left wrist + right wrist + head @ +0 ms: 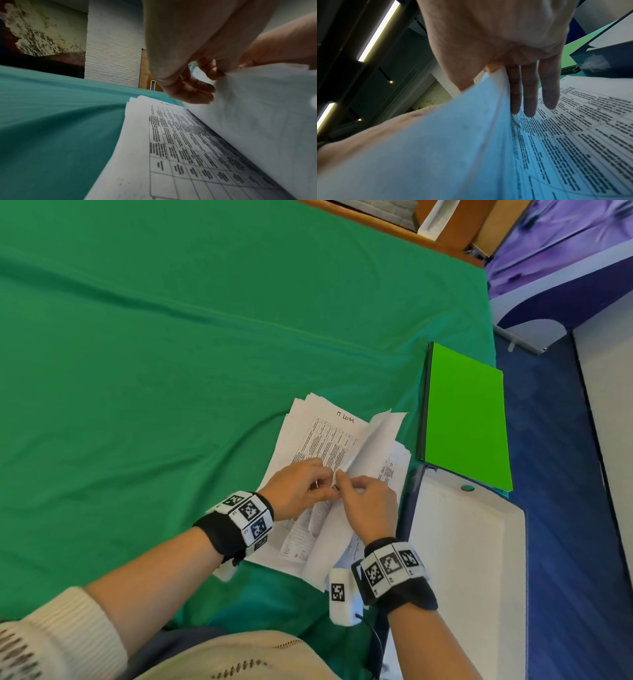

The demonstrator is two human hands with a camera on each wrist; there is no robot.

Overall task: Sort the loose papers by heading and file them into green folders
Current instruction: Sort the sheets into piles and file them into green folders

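A pile of loose printed papers (pixel 318 436) lies on the green cloth; its top sheet (pixel 180 142) carries a table under a handwritten heading that reads like "IT LOGS". A few sheets (pixel 376 440) stand lifted off the pile, curving to the right. My left hand (pixel 325 481) pinches their near edge, fingers (pixel 197 92) curled against the lifted sheets (pixel 257 115). My right hand (pixel 344 486) pinches the same lifted sheets (pixel 462 142) between thumb and forefinger, while its other fingers (pixel 530 94) point straight down at a printed sheet (pixel 590 128). A shut bright green folder (pixel 466 419) lies right of the pile.
The green cloth (pixel 154 354) covers the table to the left and far side. A white tray-like surface (pixel 462 559) sits at the right, near the folder. Beyond the table's right edge is blue floor (pixel 555 508). A second folder edge (pixel 570 70) shows under the green one.
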